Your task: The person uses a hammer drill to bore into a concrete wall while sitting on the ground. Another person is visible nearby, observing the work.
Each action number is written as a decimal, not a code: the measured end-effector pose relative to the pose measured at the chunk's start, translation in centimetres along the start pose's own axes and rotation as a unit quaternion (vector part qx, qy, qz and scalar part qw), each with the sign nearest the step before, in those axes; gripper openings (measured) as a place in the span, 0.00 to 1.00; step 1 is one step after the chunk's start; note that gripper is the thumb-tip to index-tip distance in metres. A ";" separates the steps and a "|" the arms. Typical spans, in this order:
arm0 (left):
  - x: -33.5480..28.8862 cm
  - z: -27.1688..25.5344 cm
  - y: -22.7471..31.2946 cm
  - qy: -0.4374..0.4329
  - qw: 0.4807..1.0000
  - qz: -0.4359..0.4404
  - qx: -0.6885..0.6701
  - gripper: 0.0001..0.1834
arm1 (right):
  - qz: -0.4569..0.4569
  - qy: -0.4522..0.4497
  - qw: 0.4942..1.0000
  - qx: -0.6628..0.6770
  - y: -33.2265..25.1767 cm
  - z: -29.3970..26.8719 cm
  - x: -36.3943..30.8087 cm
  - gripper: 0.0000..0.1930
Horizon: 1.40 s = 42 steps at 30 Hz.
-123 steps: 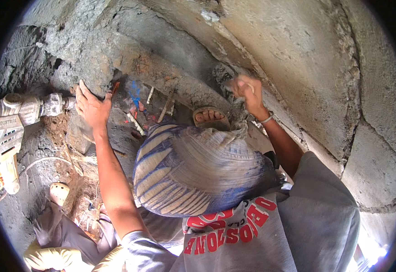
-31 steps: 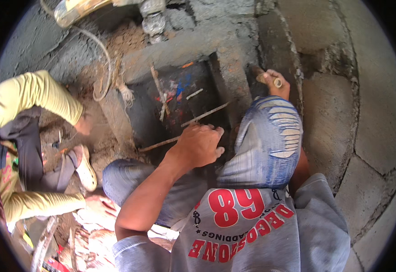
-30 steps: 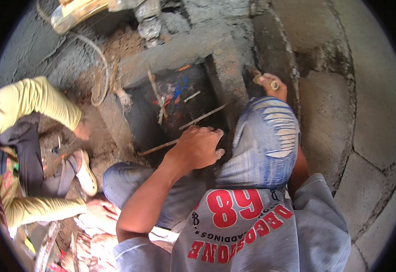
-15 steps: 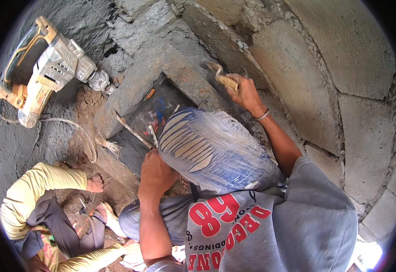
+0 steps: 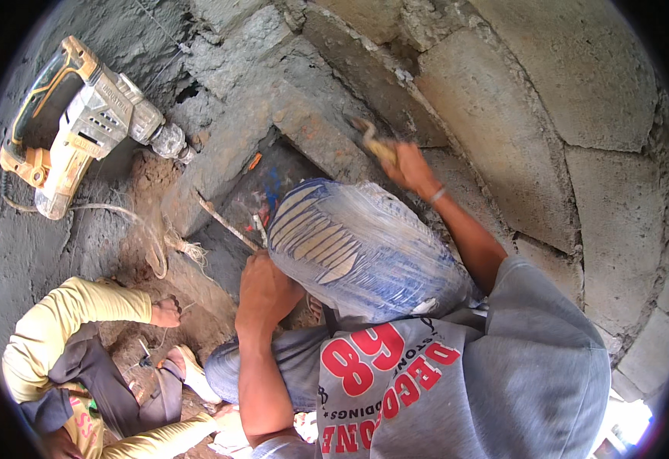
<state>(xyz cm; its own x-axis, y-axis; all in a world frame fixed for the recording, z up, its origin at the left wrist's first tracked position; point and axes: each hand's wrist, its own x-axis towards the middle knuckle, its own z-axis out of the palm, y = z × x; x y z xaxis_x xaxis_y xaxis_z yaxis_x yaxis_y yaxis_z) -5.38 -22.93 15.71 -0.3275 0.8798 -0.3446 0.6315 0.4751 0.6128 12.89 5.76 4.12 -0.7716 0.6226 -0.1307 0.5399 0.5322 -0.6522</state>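
Observation:
My right hand (image 5: 412, 168) is closed around the pale handle of a trowel (image 5: 381, 148). Its bent metal neck points toward the mortar-smeared ledge at the foot of the block wall; the blade is hard to make out. My left hand (image 5: 264, 287) is curled beside my raised knee in torn jeans (image 5: 350, 245). A thin, mottled rod or rope (image 5: 226, 220) runs from the edge of a square opening (image 5: 292, 158) to the left fingers. Whether they grip it is hidden. Inside the opening lie an orange scrap (image 5: 255, 161) and blue bits.
A dusty power drill (image 5: 97, 115) lies at the far left, its cord and a frayed rope (image 5: 190, 249) nearby. A co-worker in yellow sleeves (image 5: 82, 310) sits at lower left, a hand near the soil. Large concrete blocks (image 5: 495, 130) form a wall on the right.
My right hand has shifted slightly left and down with the trowel, blurred by motion. My left hand stays by the knee. The view has shifted slightly.

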 end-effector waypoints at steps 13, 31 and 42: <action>0.2 0.5 -0.4 -0.036 0.999 -0.025 0.004 0.20 | 0.069 0.076 0.995 0.011 -6.9 -7.1 -2.9 0.15; 1.8 0.4 0.1 -0.050 0.997 -0.040 0.043 0.14 | 0.005 0.000 1.000 0.012 -6.0 -2.6 6.0 0.12; 1.8 1.3 0.8 -0.052 0.997 -0.048 0.010 0.14 | -0.048 0.018 0.998 0.023 -5.6 0.4 7.1 0.14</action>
<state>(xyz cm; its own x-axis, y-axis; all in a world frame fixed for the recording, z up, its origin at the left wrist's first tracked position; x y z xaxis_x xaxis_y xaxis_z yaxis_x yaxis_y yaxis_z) -4.59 -20.96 14.63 -0.3129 0.8228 -0.4744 0.6145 0.5562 0.5594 4.24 6.94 6.56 -0.8058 0.5908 -0.0396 0.4472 0.5634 -0.6946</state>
